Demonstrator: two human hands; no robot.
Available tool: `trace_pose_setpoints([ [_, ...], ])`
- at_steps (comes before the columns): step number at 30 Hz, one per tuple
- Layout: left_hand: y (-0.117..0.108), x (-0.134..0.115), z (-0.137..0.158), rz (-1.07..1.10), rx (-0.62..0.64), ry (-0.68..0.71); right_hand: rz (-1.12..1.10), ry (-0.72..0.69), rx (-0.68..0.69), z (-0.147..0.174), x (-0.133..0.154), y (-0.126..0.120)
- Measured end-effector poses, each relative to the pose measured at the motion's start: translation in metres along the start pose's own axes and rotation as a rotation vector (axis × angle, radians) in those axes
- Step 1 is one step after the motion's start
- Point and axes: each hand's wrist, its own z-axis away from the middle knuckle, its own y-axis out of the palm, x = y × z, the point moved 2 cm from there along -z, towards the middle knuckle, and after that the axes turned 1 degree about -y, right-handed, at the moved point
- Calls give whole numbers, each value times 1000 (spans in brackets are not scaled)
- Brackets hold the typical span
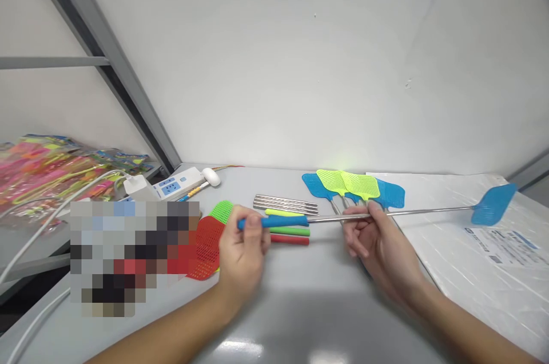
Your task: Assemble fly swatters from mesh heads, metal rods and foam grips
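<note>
A blue fly swatter (493,206) with a long metal rod is held level above the table, its paddle out to the right. My left hand (244,249) is closed round its blue handle. With thumb and fingers, my right hand (381,244) pinches the rod near its middle. Behind the left hand lie a green handle (291,231), a red handle (291,240) and a partly covered yellow handle (278,212). Several metal rods (285,204) rest side by side just beyond them. Red swatter heads (203,249) and a green head (222,211) lie left of that hand.
Blue and yellow swatters (351,184) are fanned out near the wall. A white wrapped package (463,272) with a label lies at right. On the left are a power strip (178,181), a white mouse (211,177), white cables and a shelf of bagged colourful items (60,175). One area is pixelated.
</note>
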Motion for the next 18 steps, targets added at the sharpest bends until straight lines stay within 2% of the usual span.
trace_pose_setpoints([
  [3,1,3,5,-159,121,20,39,24,71,3,-2,3],
  [6,3,0,5,-315,254,56,75,1,65,2,3,0],
  [8,2,-3,1,-353,285,38,88,-14,36,0,11,-5],
  [10,-2,-5,-6,-309,201,-1,66,-55,-33,-4,22,-12],
  [14,-16,-7,-27,-77,-73,-89,-59,-193,-278,-16,48,-38],
  [18,-23,-11,-51,191,-301,-178,-216,-218,-465,-31,65,-68],
])
